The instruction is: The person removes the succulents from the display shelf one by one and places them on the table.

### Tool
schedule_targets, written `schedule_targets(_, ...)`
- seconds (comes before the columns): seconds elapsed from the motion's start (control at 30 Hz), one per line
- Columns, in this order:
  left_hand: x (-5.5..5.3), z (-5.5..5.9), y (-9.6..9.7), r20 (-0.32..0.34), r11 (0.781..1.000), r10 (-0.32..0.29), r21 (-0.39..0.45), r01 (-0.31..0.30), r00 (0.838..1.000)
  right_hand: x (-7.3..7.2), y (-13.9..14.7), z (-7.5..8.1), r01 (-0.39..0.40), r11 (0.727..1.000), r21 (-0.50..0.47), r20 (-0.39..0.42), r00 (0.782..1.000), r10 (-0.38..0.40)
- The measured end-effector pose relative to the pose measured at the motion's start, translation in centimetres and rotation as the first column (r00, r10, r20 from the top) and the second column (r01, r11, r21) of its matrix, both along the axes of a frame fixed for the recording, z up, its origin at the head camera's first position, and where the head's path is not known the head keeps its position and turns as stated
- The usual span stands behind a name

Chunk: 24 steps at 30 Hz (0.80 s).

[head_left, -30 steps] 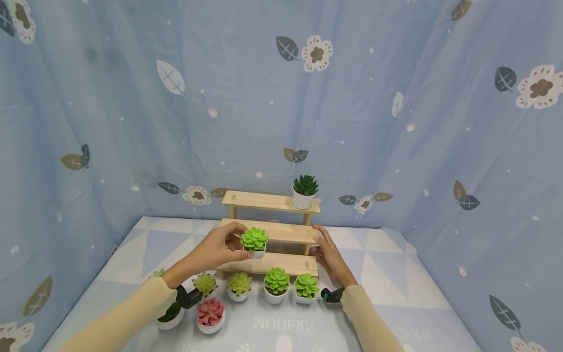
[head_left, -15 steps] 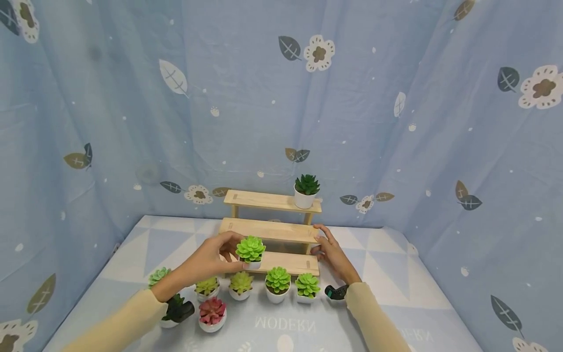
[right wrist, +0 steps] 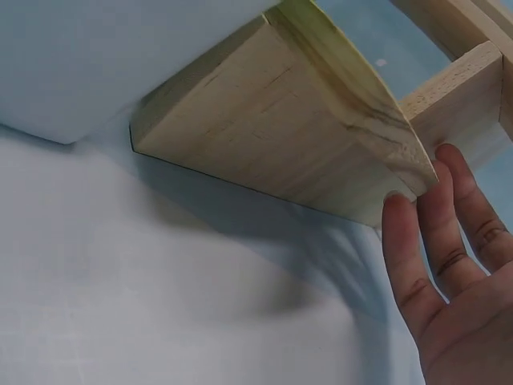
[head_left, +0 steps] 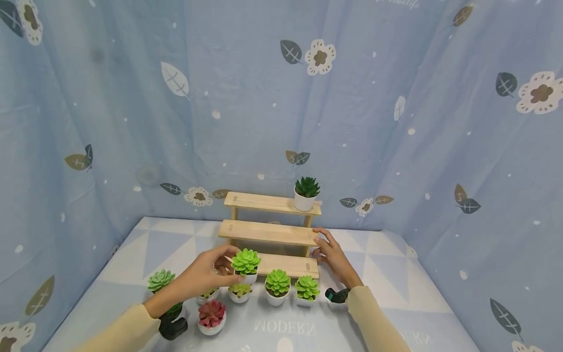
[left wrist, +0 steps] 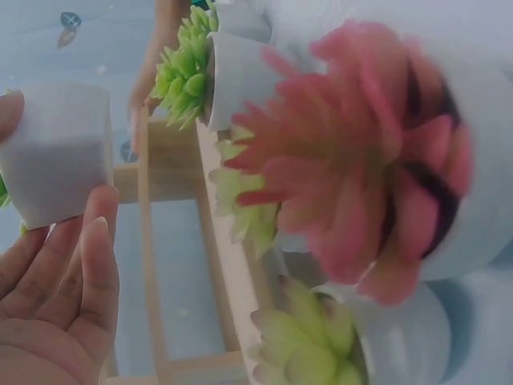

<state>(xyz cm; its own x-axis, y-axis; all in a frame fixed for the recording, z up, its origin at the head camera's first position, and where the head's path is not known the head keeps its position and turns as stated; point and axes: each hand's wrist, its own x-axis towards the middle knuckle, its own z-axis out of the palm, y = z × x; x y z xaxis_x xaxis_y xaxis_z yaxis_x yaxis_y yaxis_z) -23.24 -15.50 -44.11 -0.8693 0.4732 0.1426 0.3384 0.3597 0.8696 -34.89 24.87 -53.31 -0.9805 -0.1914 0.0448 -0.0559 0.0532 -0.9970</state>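
Observation:
In the head view my left hand (head_left: 211, 271) pinches the white square pot of a bright green artificial succulent (head_left: 246, 261), held upright in front of the stand's lowest tier. The left wrist view shows the thumb and fingers on that pot (left wrist: 60, 152). A three-tier wooden stand (head_left: 268, 231) stands behind it. My right hand (head_left: 333, 255) touches the stand's right end at the middle tier; the right wrist view shows fairly straight fingers (right wrist: 405, 257) against the wood (right wrist: 264, 120). A dark green succulent (head_left: 306, 193) in a white pot sits on the top tier's right end.
In front of the stand are two bright green succulents, one in a round pot (head_left: 277, 286) and one in a square pot (head_left: 306, 290). A red succulent (head_left: 211, 315) is nearer. A pale green one (head_left: 161, 280) is partly behind the left forearm. A patterned curtain (head_left: 246, 98) hangs behind.
My left hand has moved down and slightly left with the green succulent, from before the middle tier to before the lowest one. The right hand stays at the stand's right end.

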Motion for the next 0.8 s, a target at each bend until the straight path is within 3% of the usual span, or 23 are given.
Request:
schedule_targets(0.2, 0.6, -0.2, 0.0, 0.019, 1.000, -0.003, 0.000, 0.003, 1.000, -0.1, 0.2, 0.1, -0.020, 1.000, -0.011, 0.013, 1.000, 0.020)
schedule_targets(0.63, 1.6, -2.0, 0.0, -0.003, 0.999, -0.042, -0.021, 0.042, 0.999, 0.0, 0.2, 0.2, -0.040, 0.999, -0.001, 0.032, 0.999, 0.040)
schedule_targets(0.8, 1.8, -2.3, 0.0, 0.017, 0.997, -0.058, -0.044, 0.059, 0.998, 0.0, 0.2, 0.2, -0.029, 0.999, -0.020, 0.050, 0.998, 0.030)
